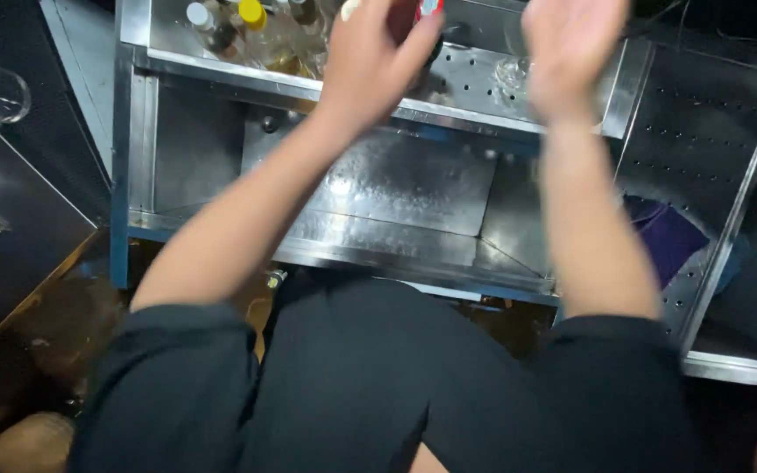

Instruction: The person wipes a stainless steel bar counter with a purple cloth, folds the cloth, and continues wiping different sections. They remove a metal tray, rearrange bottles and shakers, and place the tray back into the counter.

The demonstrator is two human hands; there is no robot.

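Two hands of mine are raised over the steel sink station, both near the top edge of the view. My left hand [374, 52] has its fingers [413, 48] curled around a small red object [428, 7], of which only a sliver shows above my thumb, so I cannot tell what kind of thing it is. My right hand [571, 44] is just beside it, blurred, with the palm turned away and the fingers cut off by the frame; it looks open and I see nothing in it, though it may be close to the red object without my being able to tell if it touches.

Under both hands runs a perforated steel shelf [475, 74], with a clear glass [512, 74] standing on it between my wrists. To the left on the same shelf stand several bottles [260, 35], one with a yellow cap [251, 12] and one with a white cap [197, 13]. Below the shelf lies the wet steel basin [405, 188]. To the right a second perforated panel [694, 131] slopes down, with a purple cloth [668, 236] at its foot. My black sleeves [177, 385] fill the bottom.
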